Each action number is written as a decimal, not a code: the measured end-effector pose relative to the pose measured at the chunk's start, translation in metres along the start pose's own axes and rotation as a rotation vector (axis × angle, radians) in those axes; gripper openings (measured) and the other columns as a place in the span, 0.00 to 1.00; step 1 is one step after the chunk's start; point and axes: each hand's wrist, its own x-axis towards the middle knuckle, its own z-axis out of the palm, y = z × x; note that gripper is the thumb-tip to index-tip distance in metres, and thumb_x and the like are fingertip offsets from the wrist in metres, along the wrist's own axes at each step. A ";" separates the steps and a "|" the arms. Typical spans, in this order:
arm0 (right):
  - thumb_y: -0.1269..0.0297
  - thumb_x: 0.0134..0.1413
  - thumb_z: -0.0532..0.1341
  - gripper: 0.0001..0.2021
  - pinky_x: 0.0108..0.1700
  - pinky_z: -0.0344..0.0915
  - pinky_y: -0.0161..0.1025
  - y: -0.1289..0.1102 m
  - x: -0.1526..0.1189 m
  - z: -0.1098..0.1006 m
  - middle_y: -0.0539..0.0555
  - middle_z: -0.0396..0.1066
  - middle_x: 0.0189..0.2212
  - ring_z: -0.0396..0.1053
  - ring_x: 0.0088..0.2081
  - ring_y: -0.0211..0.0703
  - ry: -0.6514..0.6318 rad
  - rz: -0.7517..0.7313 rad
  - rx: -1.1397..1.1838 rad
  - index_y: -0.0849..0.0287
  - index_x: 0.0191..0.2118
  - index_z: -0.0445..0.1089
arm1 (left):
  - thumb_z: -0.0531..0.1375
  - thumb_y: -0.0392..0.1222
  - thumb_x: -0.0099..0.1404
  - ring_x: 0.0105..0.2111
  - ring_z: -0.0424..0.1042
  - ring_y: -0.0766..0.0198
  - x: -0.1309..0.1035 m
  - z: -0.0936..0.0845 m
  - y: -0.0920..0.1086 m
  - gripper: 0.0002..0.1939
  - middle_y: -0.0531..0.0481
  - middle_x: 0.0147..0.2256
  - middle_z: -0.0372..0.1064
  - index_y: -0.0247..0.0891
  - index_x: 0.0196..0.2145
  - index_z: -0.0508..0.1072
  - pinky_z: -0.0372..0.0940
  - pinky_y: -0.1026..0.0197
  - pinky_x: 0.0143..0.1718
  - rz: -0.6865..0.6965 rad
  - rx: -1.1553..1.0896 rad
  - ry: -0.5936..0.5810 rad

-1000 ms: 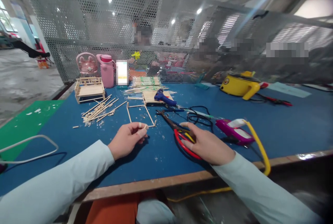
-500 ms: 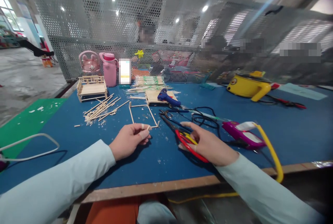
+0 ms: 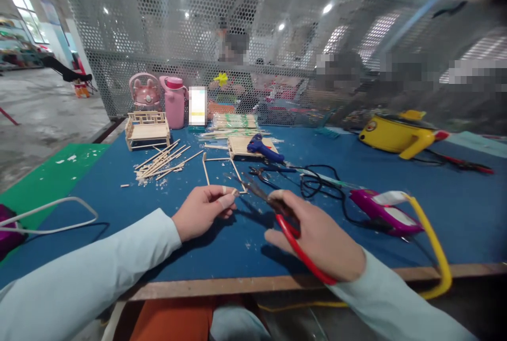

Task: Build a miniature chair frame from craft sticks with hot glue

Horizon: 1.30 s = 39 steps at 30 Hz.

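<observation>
My left hand (image 3: 208,211) pinches a short piece of wooden stick (image 3: 235,192) between thumb and fingertips, above the front of the table. To its right, my right hand (image 3: 312,230) is around a red-handled tool (image 3: 291,238) with long, pointed metal jaws. The jaws are parted and point toward the left fingertips; whether they are scissors or pliers is blurred. Just behind my left hand lies a rectangular frame of thin sticks (image 3: 206,172), partly covered by that hand. Blue-handled pliers (image 3: 273,170) rest beyond the tool.
Loose sticks (image 3: 162,164) lie left, before a small wooden bench model (image 3: 148,131). A blue glue gun (image 3: 265,149) rests on a stick-built panel (image 3: 237,147). A black cord and purple device (image 3: 384,211) are right, a yellow pot (image 3: 396,135) behind. Perforated screen (image 3: 158,29) stands at the back.
The red-handled tool has turned in my right hand, its jaws now spread and nearer my left fingertips. My left hand keeps its pinch. The whole view has shifted slightly.
</observation>
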 end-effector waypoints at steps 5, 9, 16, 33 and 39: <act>0.56 0.39 0.63 0.21 0.34 0.61 0.38 -0.010 0.009 0.010 0.53 0.68 0.34 0.65 0.32 0.43 -0.081 -0.068 -0.004 0.57 0.41 0.62 | 0.65 0.51 0.46 0.22 0.63 0.72 -0.002 -0.001 0.000 0.17 0.52 0.22 0.67 0.31 0.25 0.71 0.60 0.65 0.28 0.051 0.078 -0.027; 0.55 0.41 0.63 0.22 0.36 0.62 0.39 -0.007 0.012 0.012 0.55 0.68 0.36 0.66 0.34 0.44 -0.098 -0.139 0.038 0.58 0.43 0.62 | 0.64 0.50 0.49 0.22 0.63 0.72 -0.002 -0.001 -0.002 0.16 0.52 0.22 0.67 0.31 0.26 0.71 0.60 0.65 0.28 0.072 0.090 -0.030; 0.55 0.40 0.62 0.24 0.43 0.64 0.43 0.003 0.006 0.003 0.59 0.69 0.41 0.68 0.41 0.49 -0.004 -0.110 0.000 0.59 0.45 0.62 | 0.62 0.54 0.49 0.21 0.60 0.74 0.000 -0.002 -0.002 0.20 0.54 0.22 0.64 0.31 0.29 0.70 0.58 0.66 0.28 0.083 0.104 -0.041; 0.53 0.44 0.58 0.22 0.36 0.68 0.43 0.058 -0.014 -0.009 0.57 0.74 0.34 0.72 0.35 0.51 -0.139 0.232 -0.125 0.59 0.44 0.64 | 0.56 0.39 0.59 0.34 0.70 0.66 -0.014 0.000 -0.005 0.09 0.47 0.33 0.73 0.34 0.34 0.75 0.62 0.65 0.40 0.357 0.705 -0.351; 0.56 0.46 0.56 0.22 0.45 0.66 0.46 0.065 -0.002 -0.007 0.60 0.71 0.43 0.69 0.43 0.52 -0.169 0.121 -0.092 0.61 0.47 0.66 | 0.57 0.38 0.59 0.35 0.69 0.66 -0.007 -0.004 -0.008 0.08 0.48 0.34 0.73 0.35 0.33 0.75 0.62 0.64 0.41 0.363 0.722 -0.087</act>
